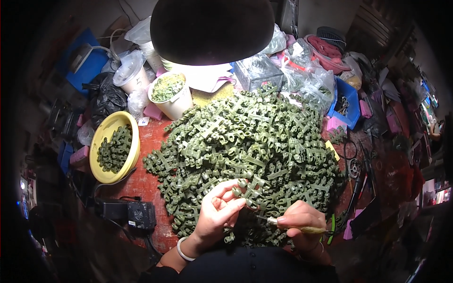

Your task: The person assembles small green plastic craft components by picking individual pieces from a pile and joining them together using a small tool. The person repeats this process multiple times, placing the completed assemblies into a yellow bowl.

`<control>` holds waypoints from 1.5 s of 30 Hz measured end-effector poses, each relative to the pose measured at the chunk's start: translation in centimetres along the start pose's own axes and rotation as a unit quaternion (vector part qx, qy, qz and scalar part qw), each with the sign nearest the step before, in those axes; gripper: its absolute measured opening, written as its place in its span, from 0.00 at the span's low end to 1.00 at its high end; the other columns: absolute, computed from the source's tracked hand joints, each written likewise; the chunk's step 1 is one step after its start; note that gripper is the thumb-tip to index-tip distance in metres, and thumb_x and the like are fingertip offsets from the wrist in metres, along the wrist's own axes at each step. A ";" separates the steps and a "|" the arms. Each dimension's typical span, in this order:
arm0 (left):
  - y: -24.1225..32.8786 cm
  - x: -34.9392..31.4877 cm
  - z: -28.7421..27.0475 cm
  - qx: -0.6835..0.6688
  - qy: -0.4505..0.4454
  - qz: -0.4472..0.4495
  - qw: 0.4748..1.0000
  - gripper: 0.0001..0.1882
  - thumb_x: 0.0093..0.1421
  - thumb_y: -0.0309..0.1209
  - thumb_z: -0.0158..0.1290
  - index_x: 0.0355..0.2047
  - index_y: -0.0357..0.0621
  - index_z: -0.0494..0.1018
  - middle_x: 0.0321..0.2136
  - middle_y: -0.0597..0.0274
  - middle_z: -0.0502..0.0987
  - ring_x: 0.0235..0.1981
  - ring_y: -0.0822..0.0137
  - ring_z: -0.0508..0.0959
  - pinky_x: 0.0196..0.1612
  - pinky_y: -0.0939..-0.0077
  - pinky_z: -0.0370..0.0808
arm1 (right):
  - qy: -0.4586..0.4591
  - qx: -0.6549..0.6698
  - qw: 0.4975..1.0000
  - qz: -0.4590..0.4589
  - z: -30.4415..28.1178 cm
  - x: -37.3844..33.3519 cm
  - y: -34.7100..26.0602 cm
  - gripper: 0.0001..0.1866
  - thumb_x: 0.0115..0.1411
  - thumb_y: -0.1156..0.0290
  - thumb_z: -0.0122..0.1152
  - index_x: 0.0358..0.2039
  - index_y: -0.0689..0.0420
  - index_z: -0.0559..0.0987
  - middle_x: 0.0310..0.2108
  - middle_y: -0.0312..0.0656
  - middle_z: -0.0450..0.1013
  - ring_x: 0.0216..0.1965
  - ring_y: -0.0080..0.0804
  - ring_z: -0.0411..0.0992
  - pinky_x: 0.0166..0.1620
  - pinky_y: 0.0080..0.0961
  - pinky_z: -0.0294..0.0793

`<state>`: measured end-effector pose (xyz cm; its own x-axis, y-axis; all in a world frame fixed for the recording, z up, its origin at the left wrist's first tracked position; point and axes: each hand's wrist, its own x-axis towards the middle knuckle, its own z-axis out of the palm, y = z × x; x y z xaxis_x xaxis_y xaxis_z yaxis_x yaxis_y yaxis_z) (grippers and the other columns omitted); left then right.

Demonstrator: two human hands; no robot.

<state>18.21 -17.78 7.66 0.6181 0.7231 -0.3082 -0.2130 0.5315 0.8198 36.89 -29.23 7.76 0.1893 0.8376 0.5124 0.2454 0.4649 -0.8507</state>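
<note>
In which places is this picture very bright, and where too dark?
Head view: white papers nearly washed out; head view: green pile well lit on top; head view: rim fades to black, and a dark oval shape blocks the top centre.

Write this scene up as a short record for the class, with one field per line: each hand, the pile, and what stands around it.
Left hand: pinches a green piece
Left wrist: white band
Right hand: holds a thin tool, tip toward the piece
Pile: many similar green pieces, on a red table
Left of pile: yellow bowl holding more pieces
Behind, to the left: white bucket, filled
Right, toward the back: blue bin
</note>
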 end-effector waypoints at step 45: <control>-0.1 0.1 -0.3 -0.015 -0.009 0.013 1.000 0.20 0.61 0.17 0.53 0.53 0.36 0.66 0.46 0.51 0.79 0.18 0.83 0.68 0.18 0.90 0.64 | 0.078 -0.091 0.993 -0.002 -0.2 0.3 0.3 0.11 0.58 0.72 0.67 0.40 0.64 0.81 0.29 0.45 0.78 0.26 0.30 0.73 0.29 0.23 0.72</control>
<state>18.09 -17.67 7.40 0.6256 0.7291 -0.2774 -0.2514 0.5250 0.8131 37.21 -28.91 7.62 0.3304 0.7744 0.5396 0.4120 0.3961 -0.8206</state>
